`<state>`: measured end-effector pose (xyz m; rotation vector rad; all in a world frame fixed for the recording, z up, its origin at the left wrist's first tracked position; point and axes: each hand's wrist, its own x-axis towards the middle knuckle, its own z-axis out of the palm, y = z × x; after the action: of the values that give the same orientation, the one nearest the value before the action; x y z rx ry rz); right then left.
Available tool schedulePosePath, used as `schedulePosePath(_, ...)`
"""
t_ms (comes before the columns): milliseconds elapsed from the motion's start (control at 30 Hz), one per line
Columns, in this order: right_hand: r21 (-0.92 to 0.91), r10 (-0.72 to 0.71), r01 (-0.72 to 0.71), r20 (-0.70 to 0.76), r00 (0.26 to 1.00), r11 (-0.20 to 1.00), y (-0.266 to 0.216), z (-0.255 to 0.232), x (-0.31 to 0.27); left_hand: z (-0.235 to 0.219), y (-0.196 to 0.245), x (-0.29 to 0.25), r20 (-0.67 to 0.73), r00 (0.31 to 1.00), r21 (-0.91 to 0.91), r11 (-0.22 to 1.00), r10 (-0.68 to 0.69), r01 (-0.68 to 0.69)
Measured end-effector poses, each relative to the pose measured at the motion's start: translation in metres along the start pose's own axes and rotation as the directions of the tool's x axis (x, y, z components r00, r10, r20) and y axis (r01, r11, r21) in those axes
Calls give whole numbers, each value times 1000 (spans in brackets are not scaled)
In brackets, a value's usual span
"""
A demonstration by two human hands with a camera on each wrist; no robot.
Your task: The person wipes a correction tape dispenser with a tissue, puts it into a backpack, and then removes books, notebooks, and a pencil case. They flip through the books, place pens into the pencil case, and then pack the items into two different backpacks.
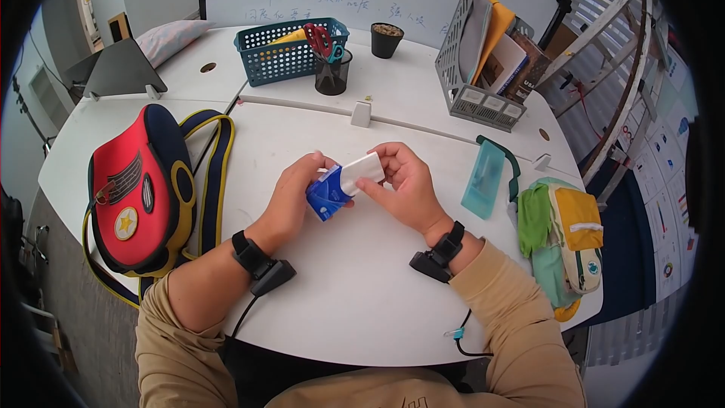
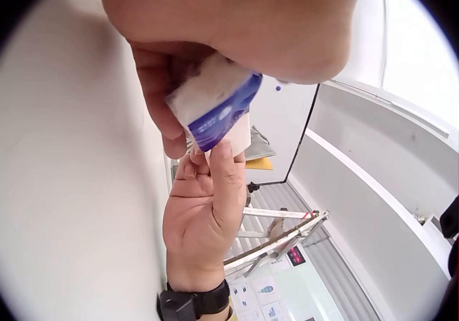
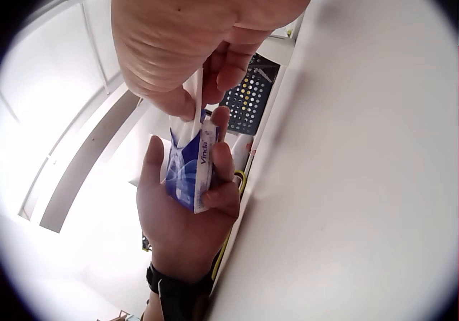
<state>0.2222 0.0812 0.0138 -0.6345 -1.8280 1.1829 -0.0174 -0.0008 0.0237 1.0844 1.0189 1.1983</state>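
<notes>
Over the white table, my left hand (image 1: 288, 195) grips a small blue and white tissue packet (image 1: 326, 195), its fingers wrapped around the sides. In the right wrist view the packet (image 3: 193, 167) shows the printed word "Vinda". A folded white tissue (image 1: 360, 172) sticks out of the packet's upper end, its lower part hidden inside the wrapper. My right hand (image 1: 411, 195) pinches this tissue between thumb and fingers. From the left wrist view, the right thumb (image 2: 225, 174) lies against the tissue close to the wrapper's edge.
A red and navy backpack (image 1: 124, 196) lies at the left. On the right are a teal case (image 1: 483, 180) and a small green and yellow bag (image 1: 578, 219). Behind stand a teal basket (image 1: 276, 72), a pen cup (image 1: 332, 78), a potted plant (image 1: 386, 44) and a grey file rack (image 1: 479, 102).
</notes>
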Motion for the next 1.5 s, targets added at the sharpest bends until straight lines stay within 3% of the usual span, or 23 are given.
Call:
schedulePosePath(133,33,-32,36,-99,995,999,6,0,3,6,6,-2,24,999,-36,999,28,-27)
schedulePosePath(333,86,9,-8,-18,1000,996,4,-1,0,1,-7,3,75,996,33,999,38,-40)
schedulePosePath(733,102,-35,40,-50,998,994,4,0,1,5,-11,3,121,993,-13,1000,-1,3)
schedulePosePath(933,-73,-118,114,-54,992,991,5,-4,0,-1,-10,6,155,986,35,998,-53,48)
schedulePosePath(1500,49,20,-20,-2,1000,999,-9,8,-6,4,-13,1,178,983,87,996,-45,30)
